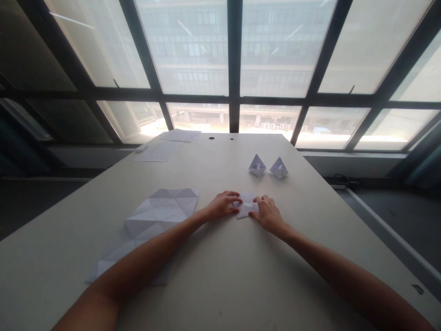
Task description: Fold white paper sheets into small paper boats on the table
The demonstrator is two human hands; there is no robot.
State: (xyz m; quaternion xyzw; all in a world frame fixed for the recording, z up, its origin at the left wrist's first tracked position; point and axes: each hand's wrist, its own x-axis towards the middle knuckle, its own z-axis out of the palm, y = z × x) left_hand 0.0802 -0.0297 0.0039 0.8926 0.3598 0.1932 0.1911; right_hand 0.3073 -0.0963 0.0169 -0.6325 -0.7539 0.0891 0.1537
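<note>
A small piece of folded white paper [245, 209] lies on the table between my two hands. My left hand [223, 205] grips its left edge, thumb below and fingers over the top. On the opposite edge, my right hand [268, 213] pinches the paper in the same way. Just beyond the hands stand two folded paper boats, the left boat [257, 166] and the right boat [279, 168], side by side. Partly behind my left forearm are creased, unfolded white sheets [161, 202].
The white table [220, 285] reaches toward large framed windows. Flat paper sheets [181, 135] are stacked at its far left, with another loose sheet [156, 152] nearer. Round dark holes [211, 138] mark the far edge. A small dark object [418, 288] sits near the right edge.
</note>
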